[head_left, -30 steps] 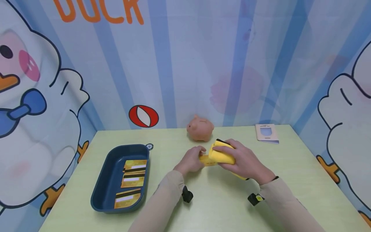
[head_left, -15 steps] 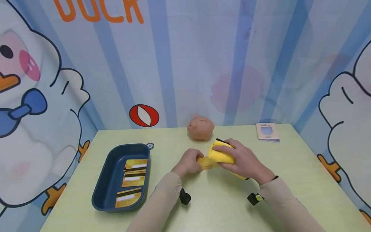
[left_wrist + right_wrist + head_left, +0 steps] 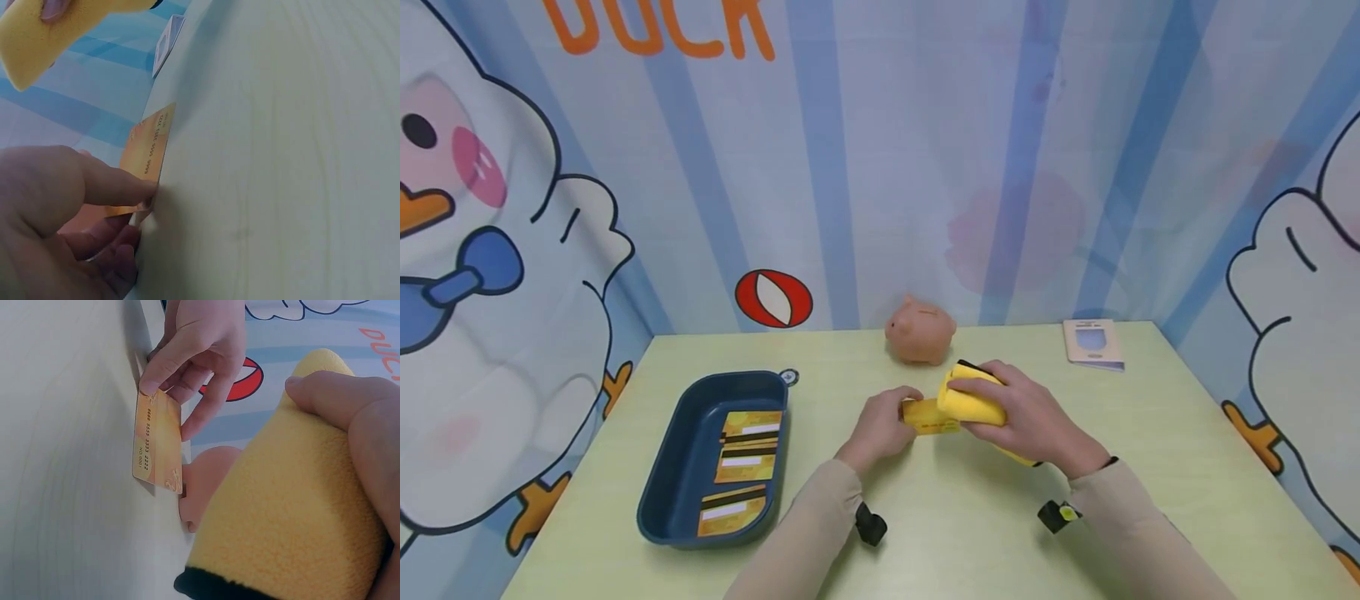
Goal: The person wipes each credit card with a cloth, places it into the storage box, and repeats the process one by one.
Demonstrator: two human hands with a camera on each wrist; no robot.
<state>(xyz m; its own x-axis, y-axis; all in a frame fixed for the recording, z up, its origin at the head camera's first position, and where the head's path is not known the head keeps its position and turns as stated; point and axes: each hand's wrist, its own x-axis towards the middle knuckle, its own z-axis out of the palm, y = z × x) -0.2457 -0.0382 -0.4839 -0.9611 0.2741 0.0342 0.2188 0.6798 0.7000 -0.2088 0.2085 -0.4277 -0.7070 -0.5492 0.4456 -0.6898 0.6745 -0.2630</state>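
Note:
My left hand (image 3: 883, 425) pinches a gold bank card (image 3: 157, 440) at its left end, close over the table. Embossed digits show on the card in both wrist views. My right hand (image 3: 1026, 412) grips a folded yellow cloth (image 3: 294, 481) with black edging. In the head view the cloth (image 3: 972, 398) overlaps the card's right end; from the left wrist it hangs above and apart from the card (image 3: 147, 147).
A blue tray (image 3: 658, 492) on the left holds several gold cards (image 3: 745, 462). A pink piggy bank (image 3: 920, 332) stands at the back, and a pale pink booklet (image 3: 1093, 344) lies at the back right. A small round disc (image 3: 788, 377) touches the tray's corner.
My left hand has moved left with the card, so more of the card shows beside the cloth. The right hand and cloth have barely moved.

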